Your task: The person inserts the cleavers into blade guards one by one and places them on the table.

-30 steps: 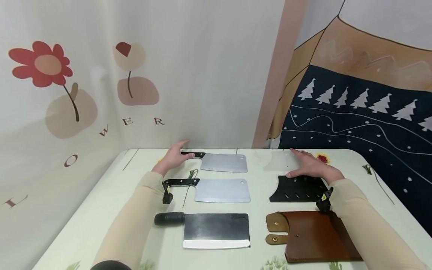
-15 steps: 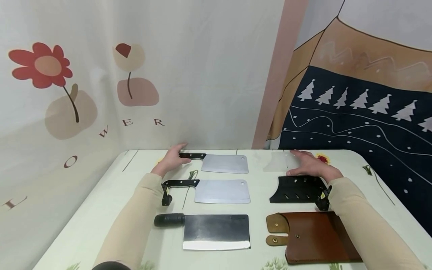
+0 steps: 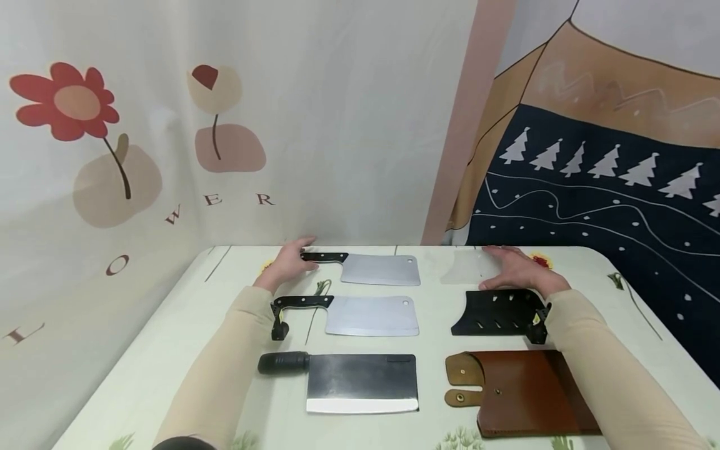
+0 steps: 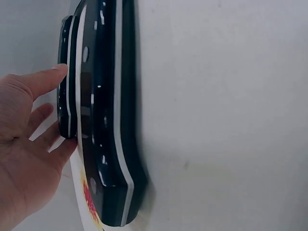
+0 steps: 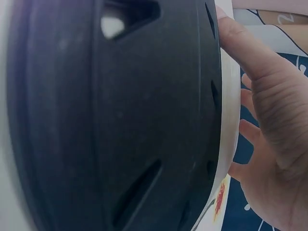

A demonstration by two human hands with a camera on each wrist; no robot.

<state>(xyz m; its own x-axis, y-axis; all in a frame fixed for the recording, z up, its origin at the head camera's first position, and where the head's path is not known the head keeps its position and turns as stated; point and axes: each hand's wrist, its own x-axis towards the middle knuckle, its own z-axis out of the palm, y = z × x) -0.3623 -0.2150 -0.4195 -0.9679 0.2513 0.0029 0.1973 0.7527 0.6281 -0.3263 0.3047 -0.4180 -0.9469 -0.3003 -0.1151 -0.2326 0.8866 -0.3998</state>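
Note:
My left hand [image 3: 288, 262] is spread around the black handle of the farthest cleaver [image 3: 382, 270]. In the left wrist view the thumb touches the side of that handle [image 4: 64, 103], and the other fingers reach behind it. Two more cleavers lie nearer: one with a riveted black handle [image 3: 371, 315] and a wider one with a round black handle [image 3: 362, 382]. My right hand [image 3: 514, 270] straddles a clear blade cover [image 3: 462, 267], thumb near side, fingers far side. Its contact with the cover is hard to make out. Below that hand lies a black blade cover [image 3: 489, 312].
A brown leather sheath [image 3: 523, 394] with two snap straps lies at the near right, partly under the right forearm. The white table [image 3: 169, 350] has printed flowers and rounded far corners. A printed curtain [image 3: 349, 125] hangs behind its far edge.
The farthest cleaver has shifted slightly right, and the left hand's thumb has drawn back along its handle. The right hand stays nearly in place. The whole head view has moved a little.

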